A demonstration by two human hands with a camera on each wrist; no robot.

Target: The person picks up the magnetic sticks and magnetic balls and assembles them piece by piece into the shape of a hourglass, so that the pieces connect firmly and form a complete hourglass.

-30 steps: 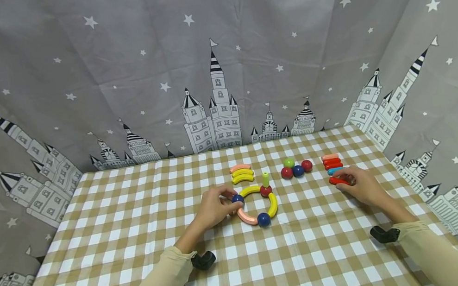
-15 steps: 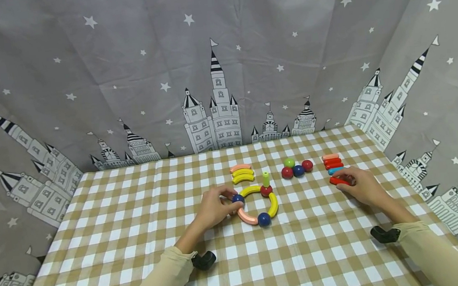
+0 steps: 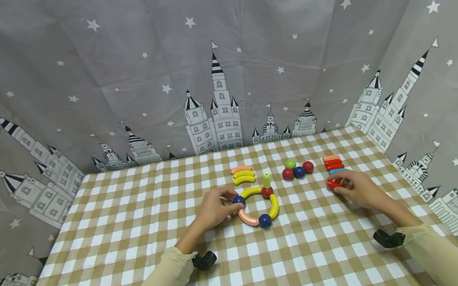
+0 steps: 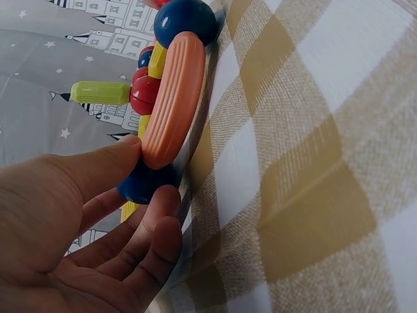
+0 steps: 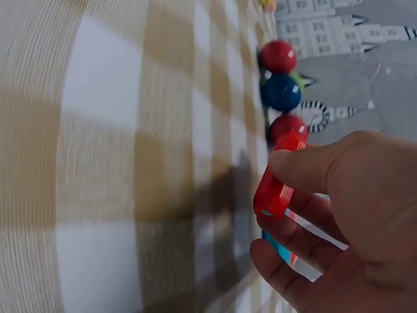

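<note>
A ring of curved yellow sticks [image 3: 274, 205], a salmon curved stick [image 4: 174, 98] and balls lies mid-table. My left hand [image 3: 216, 207] pinches the blue ball [image 4: 147, 184] at the ring's left side. A light green stick [image 3: 267, 180] stands upright on the ring's red ball [image 3: 267, 192]. Another blue ball [image 3: 265, 221] sits at the ring's front. My right hand [image 3: 361, 189] grips a red stick [image 5: 279, 177] between thumb and fingers, just in front of a blue stick [image 3: 336, 171] that the fingers partly cover.
Behind the ring lie a salmon and two yellow curved sticks [image 3: 244, 179]. To its right sit several balls, among them a green one [image 3: 290, 164]. Red sticks [image 3: 333, 162] and a salmon one [image 3: 331, 157] lie in a column at the right. A grey curtain [image 3: 122, 79] hangs behind the checked tablecloth [image 3: 128, 219].
The red stick in my right hand has shifted slightly to the left, and the right fingers now cover more of it. My left hand keeps its place at the blue ball.
</note>
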